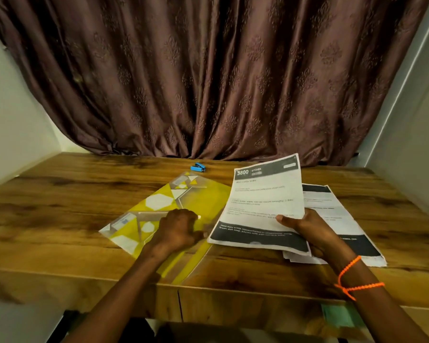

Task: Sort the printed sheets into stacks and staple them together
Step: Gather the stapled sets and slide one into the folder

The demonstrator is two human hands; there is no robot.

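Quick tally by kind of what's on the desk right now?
Stapler, blue: 1
Plastic folder, yellow: 1
Printed sheets raised by the right hand: 1 bundle
Printed sheets lying flat: 1 pile, sheet count unclear
Total: 4

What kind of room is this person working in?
Probably a room in a home, used as a desk corner. A heavy brown patterned curtain hangs behind a wooden table, which holds printed sheets, a yellow plastic folder and a small blue stapler.

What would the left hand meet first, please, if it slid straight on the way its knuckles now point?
Probably the lifted printed sheet held by the right hand; the left hand rests on the yellow patterned plastic folder, pointing right toward it.
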